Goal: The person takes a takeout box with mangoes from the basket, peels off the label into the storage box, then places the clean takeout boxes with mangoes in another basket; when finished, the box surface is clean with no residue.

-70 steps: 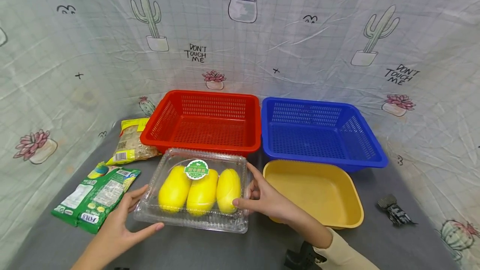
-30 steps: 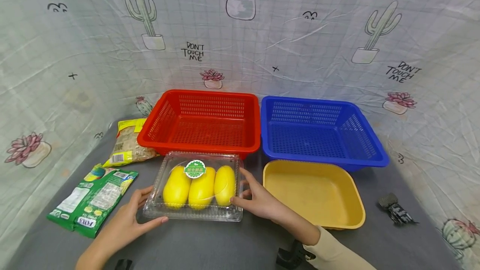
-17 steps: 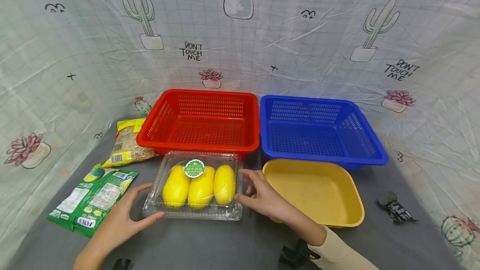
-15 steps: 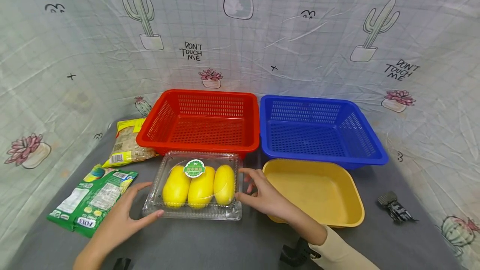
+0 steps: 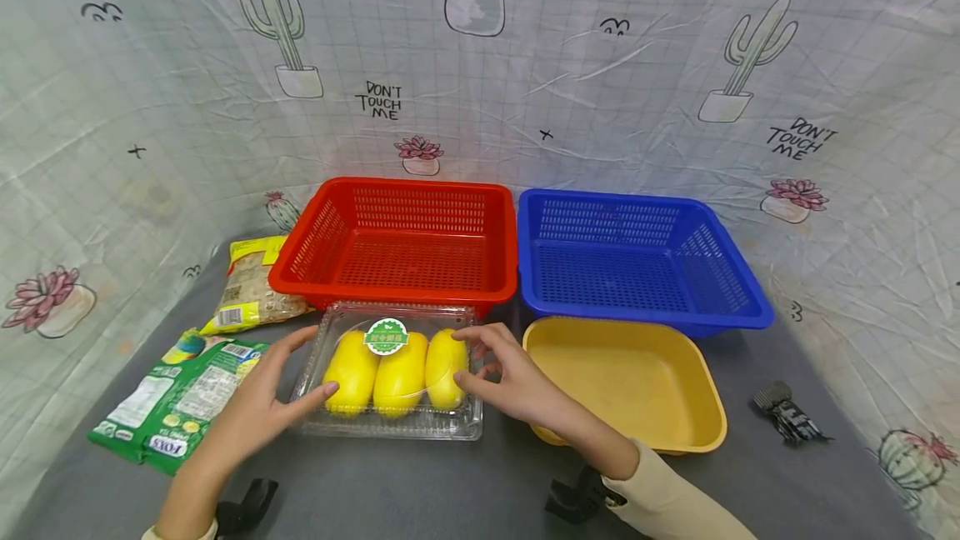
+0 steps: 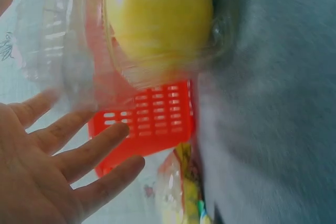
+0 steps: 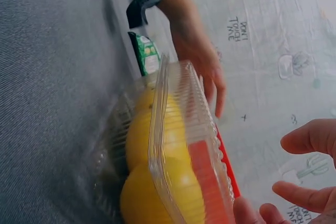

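Observation:
A clear plastic clamshell box (image 5: 390, 427) with three yellow, mango-like fruits (image 5: 401, 377) lies on the grey cloth, its lid down and bearing a round green-and-white label (image 5: 386, 337). At the box's left end is my left hand (image 5: 255, 398), its fingers spread and thumb over the near corner. My right hand (image 5: 517, 373) hovers at the right end, thumb and forefinger apart over the lid's edge. The left wrist view has the left fingers (image 6: 100, 148) straight and loose. In the right wrist view, the right fingertips (image 7: 304, 196) are parted; whether the lower ones touch the box is unclear.
A red basket (image 5: 281, 277) stands right behind the box, with a blue basket (image 5: 652, 315) beside it. A yellow tub (image 5: 705, 382) sits to the right. Left are a green snack bag (image 5: 176, 398) and a yellow-and-clear bag (image 5: 255, 286); a dark bundle (image 5: 787, 413) lies far right.
The box was shifted slightly back and set flat on the cloth. Both hands have since eased off its sides and risen, now over its ends.

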Motion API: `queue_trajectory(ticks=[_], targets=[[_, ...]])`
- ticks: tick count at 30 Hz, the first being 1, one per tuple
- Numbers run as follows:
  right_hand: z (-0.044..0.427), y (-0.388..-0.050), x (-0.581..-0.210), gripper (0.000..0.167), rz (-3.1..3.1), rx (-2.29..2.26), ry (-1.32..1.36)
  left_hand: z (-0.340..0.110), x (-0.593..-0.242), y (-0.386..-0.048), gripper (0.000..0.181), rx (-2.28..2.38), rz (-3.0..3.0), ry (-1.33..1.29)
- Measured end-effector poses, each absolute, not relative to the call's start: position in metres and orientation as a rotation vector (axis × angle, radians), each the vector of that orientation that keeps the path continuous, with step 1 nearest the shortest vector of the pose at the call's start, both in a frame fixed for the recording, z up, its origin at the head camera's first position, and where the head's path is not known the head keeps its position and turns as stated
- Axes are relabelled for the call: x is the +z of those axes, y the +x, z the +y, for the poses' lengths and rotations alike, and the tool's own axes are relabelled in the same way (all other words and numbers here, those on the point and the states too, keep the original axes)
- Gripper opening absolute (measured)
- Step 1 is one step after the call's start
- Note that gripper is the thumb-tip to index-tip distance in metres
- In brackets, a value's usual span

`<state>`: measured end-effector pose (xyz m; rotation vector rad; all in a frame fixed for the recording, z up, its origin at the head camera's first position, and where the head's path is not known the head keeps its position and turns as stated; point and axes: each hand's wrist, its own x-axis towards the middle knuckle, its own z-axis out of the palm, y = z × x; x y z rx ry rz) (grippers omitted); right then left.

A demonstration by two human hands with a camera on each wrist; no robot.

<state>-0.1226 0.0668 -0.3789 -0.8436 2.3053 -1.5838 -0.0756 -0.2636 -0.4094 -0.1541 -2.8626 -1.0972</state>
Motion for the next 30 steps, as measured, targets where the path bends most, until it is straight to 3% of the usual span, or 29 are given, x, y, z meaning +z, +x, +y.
queue_trajectory(ticks=[10,30], targets=[[0.048,-0.125,-0.378,0.041,2.220,-1.600,-0.905,-0.264,-0.416,-0.097,0.069,-1.183,-2.784,-0.287],[0.010,-0.149,-0.385,0.039,2.208,-1.616,-0.873,-0.268,-0.423,-0.098,0.066,-1.252,-2.768,-0.320]])
